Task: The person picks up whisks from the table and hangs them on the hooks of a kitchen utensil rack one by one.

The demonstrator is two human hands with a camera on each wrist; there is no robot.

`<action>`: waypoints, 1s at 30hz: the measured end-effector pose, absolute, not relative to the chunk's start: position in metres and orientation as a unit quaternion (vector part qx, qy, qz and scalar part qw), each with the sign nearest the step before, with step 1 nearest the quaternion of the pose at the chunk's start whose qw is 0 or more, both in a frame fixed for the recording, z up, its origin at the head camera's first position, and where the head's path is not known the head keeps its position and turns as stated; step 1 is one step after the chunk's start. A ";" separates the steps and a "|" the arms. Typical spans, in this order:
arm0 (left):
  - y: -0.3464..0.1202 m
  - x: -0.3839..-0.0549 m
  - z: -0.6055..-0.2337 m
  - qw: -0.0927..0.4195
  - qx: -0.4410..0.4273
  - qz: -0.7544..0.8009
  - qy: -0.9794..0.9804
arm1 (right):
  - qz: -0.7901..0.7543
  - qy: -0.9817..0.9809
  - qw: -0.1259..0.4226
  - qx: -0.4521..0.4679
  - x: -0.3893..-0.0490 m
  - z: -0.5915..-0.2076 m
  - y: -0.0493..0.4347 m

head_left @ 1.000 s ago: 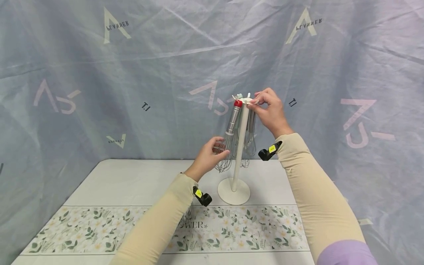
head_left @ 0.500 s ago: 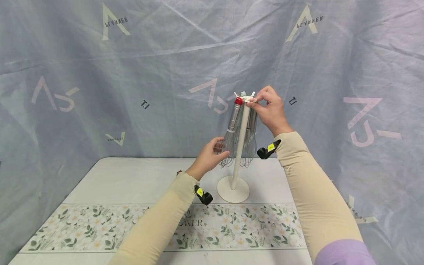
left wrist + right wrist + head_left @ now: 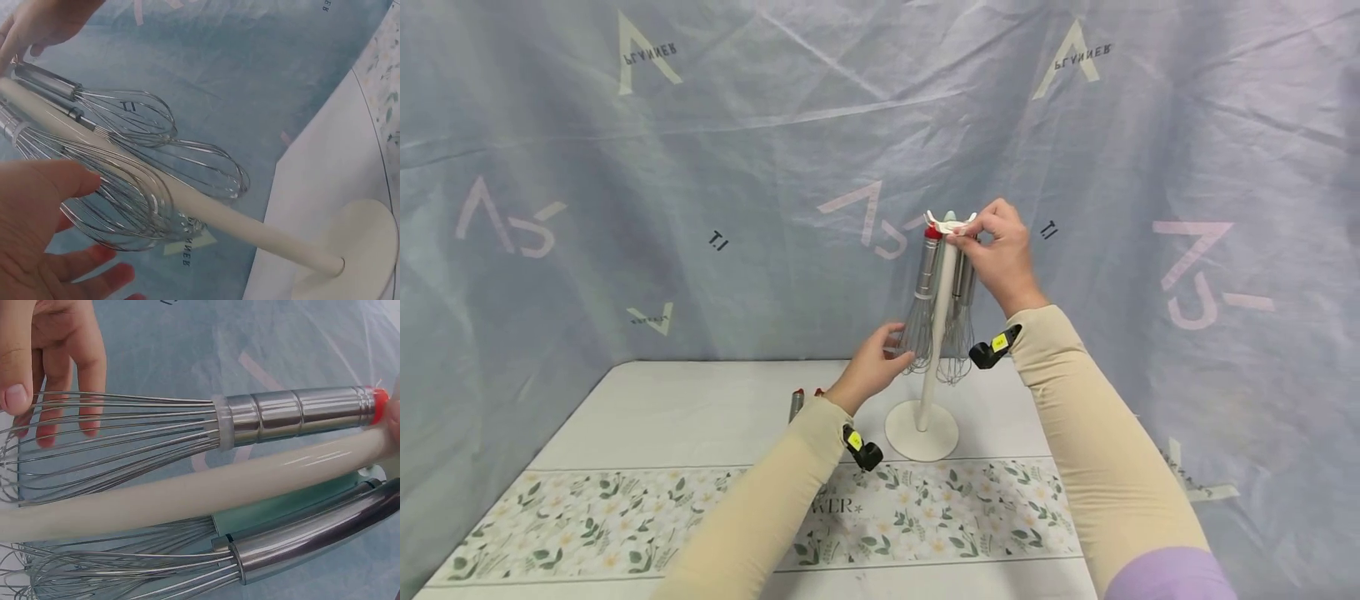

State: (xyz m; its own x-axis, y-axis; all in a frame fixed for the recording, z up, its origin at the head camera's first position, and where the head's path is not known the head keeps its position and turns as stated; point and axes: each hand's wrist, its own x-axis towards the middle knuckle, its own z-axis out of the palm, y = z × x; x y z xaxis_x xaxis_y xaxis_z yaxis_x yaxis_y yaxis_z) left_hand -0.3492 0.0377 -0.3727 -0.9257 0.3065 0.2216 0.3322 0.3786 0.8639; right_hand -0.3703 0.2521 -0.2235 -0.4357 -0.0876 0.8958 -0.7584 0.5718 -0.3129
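Observation:
A cream utensil stand (image 3: 929, 379) with a round base and a hooked top stands upright on the table, several whisks hanging around its pole. My right hand (image 3: 1000, 257) pinches the hooked top (image 3: 953, 227) between thumb and fingers. Lower down, my left hand (image 3: 871, 367) has its thumb and relaxed fingers spread around the wires of a red-tipped whisk (image 3: 300, 415), the thumb tip right at the wires in the right wrist view. Across the pole hang a steel-handled whisk (image 3: 312, 544) and one with a pale green handle (image 3: 275, 505).
Two red-tipped steel handles (image 3: 797, 404) show behind my left forearm, their lower parts hidden by the sleeve. A white table (image 3: 685, 417) with a floral strip (image 3: 587, 525) lies below. A grey-blue printed curtain (image 3: 760, 167) hangs close behind and at both sides.
The hooked top has turned in my right hand's pinch, and the hanging whisks have shifted around the pole. My left hand stays by the wires. The red-tipped handles behind my left forearm have come into view.

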 end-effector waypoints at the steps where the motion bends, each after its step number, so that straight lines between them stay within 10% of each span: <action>1: 0.036 -0.349 -0.375 0.013 -0.187 -0.523 -0.831 | 0.366 -0.762 0.457 0.276 -0.371 -0.224 0.251; 30: -0.083 -0.345 -0.447 0.021 -0.054 -0.519 -0.853 | 0.331 -0.735 0.527 0.269 -0.376 -0.228 0.238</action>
State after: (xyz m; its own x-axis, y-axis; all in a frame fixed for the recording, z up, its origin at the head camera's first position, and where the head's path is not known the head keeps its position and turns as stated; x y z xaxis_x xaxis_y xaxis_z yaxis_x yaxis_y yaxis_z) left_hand -0.3447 -0.0834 -0.4474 -0.9932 0.0700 0.0926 0.1144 0.4553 0.8829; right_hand -0.3763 0.2376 -0.2280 -0.3005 -0.0464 0.9527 -0.7445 0.6358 -0.2038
